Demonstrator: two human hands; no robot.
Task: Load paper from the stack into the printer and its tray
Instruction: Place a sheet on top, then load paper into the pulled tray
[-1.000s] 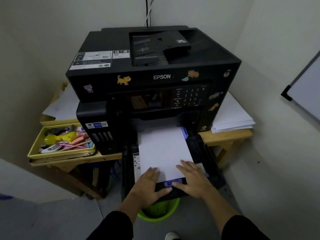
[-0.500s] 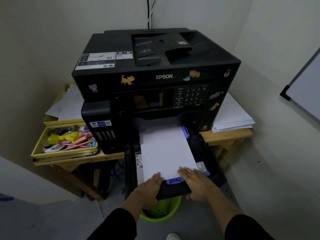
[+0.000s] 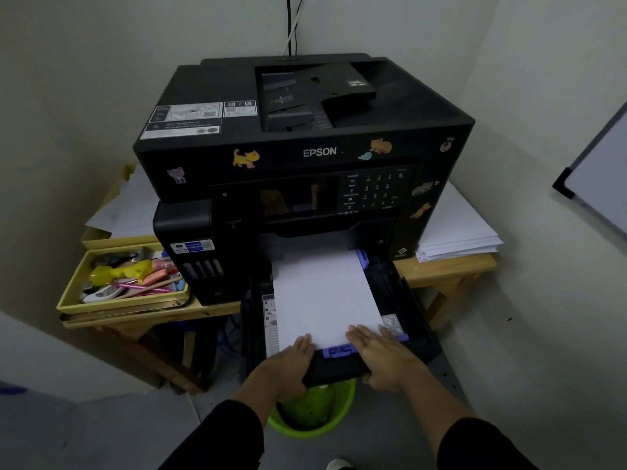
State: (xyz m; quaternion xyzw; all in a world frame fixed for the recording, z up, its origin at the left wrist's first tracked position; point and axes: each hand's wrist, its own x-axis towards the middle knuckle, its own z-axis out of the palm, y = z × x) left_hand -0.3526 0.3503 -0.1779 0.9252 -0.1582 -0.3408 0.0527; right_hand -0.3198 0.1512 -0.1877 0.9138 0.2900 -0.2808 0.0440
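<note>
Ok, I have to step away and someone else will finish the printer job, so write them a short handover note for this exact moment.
Left hand: gripping the front left corner of the pulled-out paper tray, fingers on the paper's near edge.
Right hand: gripping the front right corner of the tray, fingers flat on the paper.
Paper: a white sheaf lies in the tray, its far end under the printer.
Spare stack: on the wooden table, right of the printer.
Done: tray loaded.
Left: probably check the purple end guide, push the tray in; the printer's top feed looks empty.
</note>
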